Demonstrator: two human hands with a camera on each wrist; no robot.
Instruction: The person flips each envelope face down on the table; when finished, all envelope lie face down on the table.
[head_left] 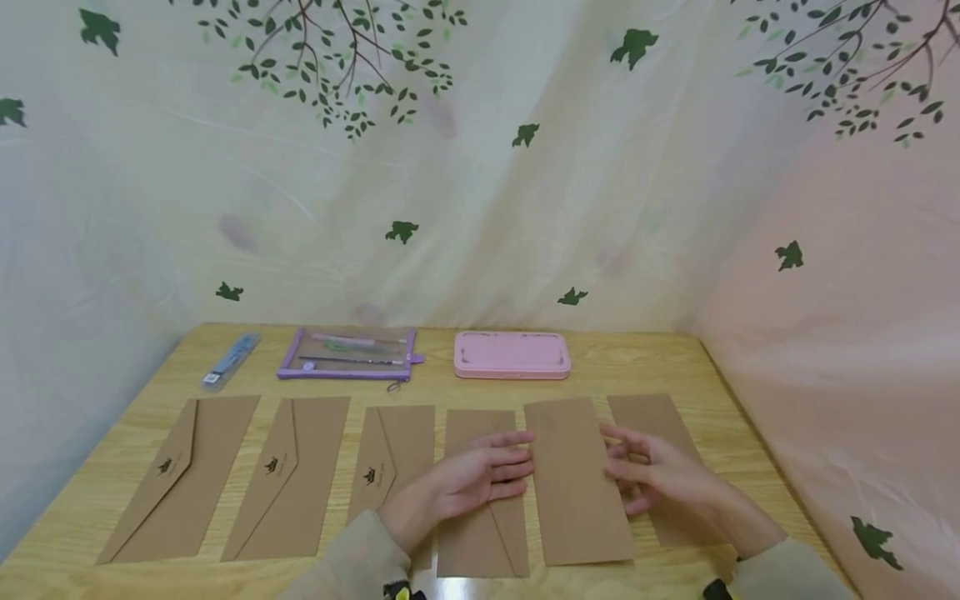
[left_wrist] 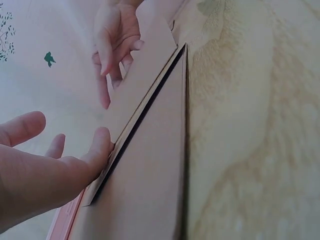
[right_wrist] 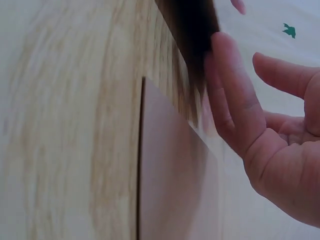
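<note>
A brown kraft envelope (head_left: 576, 483), plain side up, lies between my two hands on the right half of the table. At its left edge my left hand (head_left: 483, 475) has its fingertips, the fingers fairly straight and palm turned up, above a neighbouring envelope (head_left: 472, 533). My right hand (head_left: 660, 475) touches the right edge with extended fingers. In the right wrist view, that edge is raised, its shadowed underside (right_wrist: 192, 30) meeting the fingertips, while the thumb stands apart. Partly under my right hand lies another plain-side-up envelope (head_left: 652, 417).
Left of my hands lie several flap-side-up envelopes, including one (head_left: 225, 475) at the far left, one (head_left: 315, 467) beside it and one (head_left: 412, 442) by my left forearm. Behind stand a blue-labelled slim case (head_left: 231, 360), a purple-edged clear pencil pouch (head_left: 347, 375) and a pink pencil case (head_left: 512, 354).
</note>
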